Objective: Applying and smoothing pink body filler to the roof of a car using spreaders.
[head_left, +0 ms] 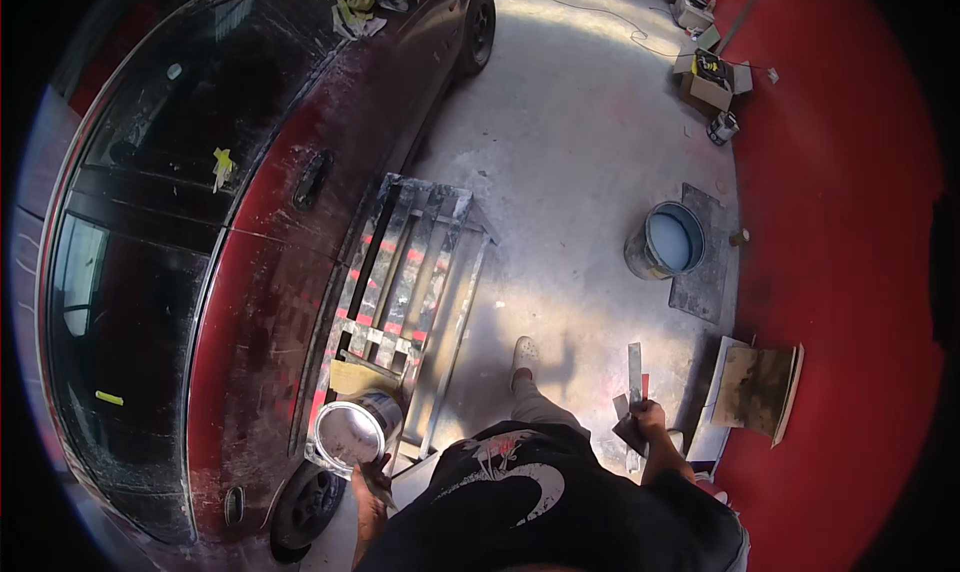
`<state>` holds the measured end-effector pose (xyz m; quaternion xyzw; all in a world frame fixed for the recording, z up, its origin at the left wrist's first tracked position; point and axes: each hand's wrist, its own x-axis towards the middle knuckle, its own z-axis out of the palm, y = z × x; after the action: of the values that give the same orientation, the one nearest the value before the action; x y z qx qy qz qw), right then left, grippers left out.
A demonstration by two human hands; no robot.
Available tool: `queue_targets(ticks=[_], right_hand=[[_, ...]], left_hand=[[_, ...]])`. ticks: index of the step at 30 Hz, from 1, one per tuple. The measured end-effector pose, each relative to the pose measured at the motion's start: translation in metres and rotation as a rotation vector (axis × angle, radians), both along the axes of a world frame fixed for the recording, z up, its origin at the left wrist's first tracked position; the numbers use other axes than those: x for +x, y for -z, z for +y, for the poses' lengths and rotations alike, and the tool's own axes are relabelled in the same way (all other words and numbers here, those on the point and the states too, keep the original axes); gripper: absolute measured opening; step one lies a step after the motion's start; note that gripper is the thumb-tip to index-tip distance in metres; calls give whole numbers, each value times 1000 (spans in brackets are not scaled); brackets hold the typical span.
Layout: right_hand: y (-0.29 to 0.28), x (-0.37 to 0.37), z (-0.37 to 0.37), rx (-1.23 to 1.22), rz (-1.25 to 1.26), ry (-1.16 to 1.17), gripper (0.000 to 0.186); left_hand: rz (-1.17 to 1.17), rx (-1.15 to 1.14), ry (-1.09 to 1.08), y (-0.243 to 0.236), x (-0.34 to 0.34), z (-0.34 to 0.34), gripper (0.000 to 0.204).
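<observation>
My left hand (369, 500) is closed at the near edge of a round metal can (383, 409), whose rim is pale and smeared. A dark flat piece (377, 484) shows by its fingers; I cannot make out what it is. Whitish material fills the can's mouth. On the right, my right hand (650, 418) grips several putty knives (634, 367), their flat blades fanned out forward, one with a red part. Below the can's far side lies a slatted wooden bench (432, 204), dusty and paint-marked, with a yellowish block (360, 377) on it.
A dusty dark red car (275, 187) fills the left side, with rags (358, 2) on it. To the right, a bucket of bluish liquid (672, 240) stands by a dark mat (700, 297). An open cardboard box (706, 94), a cable and a worn board (755, 387) line the red wall (830, 192).
</observation>
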<state>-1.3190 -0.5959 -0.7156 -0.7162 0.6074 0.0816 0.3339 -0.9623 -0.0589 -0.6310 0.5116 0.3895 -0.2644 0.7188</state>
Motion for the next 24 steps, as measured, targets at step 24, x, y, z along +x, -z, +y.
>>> queue_targets(ticks=[24], right_hand=[[12,201,-390,-50,-159,419,17]], left_hand=[[-8,-44,553,-60,421,-730,17]])
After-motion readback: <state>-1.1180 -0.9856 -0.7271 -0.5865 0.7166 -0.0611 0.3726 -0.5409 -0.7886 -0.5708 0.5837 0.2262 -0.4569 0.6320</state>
